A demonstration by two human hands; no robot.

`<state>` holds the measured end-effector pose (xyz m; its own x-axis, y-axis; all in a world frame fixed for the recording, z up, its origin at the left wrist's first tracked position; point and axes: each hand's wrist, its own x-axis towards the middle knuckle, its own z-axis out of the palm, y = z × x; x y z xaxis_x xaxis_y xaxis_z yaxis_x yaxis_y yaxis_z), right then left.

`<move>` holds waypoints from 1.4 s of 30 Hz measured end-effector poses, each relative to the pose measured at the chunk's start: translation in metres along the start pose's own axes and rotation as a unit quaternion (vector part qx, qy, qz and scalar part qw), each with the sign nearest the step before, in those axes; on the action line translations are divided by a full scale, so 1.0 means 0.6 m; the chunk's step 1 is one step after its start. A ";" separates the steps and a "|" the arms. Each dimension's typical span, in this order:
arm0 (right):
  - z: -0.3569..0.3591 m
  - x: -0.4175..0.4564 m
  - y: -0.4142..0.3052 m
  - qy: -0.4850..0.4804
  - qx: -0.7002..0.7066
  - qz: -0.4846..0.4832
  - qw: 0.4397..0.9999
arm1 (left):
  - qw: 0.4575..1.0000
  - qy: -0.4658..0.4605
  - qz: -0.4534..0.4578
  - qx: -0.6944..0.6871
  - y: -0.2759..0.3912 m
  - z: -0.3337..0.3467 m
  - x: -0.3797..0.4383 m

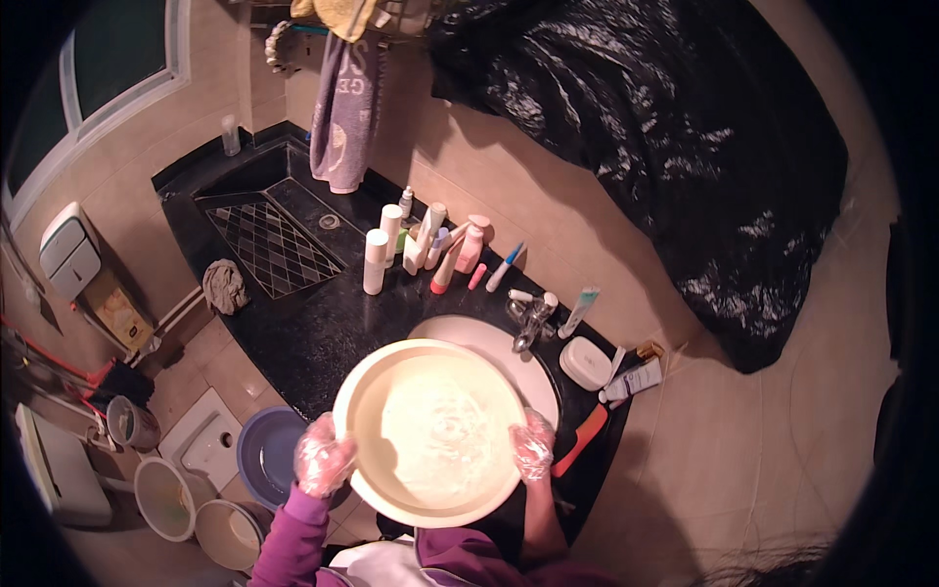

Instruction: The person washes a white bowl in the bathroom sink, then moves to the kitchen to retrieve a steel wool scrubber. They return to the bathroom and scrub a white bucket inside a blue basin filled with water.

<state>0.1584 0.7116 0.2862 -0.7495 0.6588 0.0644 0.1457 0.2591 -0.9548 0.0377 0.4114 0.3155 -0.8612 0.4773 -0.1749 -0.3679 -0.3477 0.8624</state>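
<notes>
A round cream plastic basin (440, 433) with some clear water in it is held in front of my body. My left hand (323, 455), in a clear plastic glove, grips its left rim. On the opposite rim is my right hand (533, 445), gloved the same way. Behind and partly under the basin shows the white washbasin (506, 359), set in a black stone counter (308, 345). A metal faucet (534, 323) stands at the washbasin's back edge. An orange comb (583, 440) lies on the counter to the right of my right hand.
Bottles and tubes (440, 246) stand along the counter's back. A soap box (585, 363) sits right of the faucet. A crumpled cloth (226, 286) lies at the left edge. A blue basin (271, 455), buckets (165, 499) and a squat toilet (205, 440) are at floor level. A towel (346, 117) hangs behind.
</notes>
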 end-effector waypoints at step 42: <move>0.624 -0.427 0.607 -0.279 -0.319 0.015 0.906 | 0.811 0.362 -0.274 0.368 -0.377 -0.689 -0.320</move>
<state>0.1617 0.3724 -0.1866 -0.9224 0.2599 -0.2856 0.3823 0.7190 -0.5804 0.1415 0.0647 -0.0425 -0.7172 -0.2947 -0.6315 -0.6858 0.4594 0.5645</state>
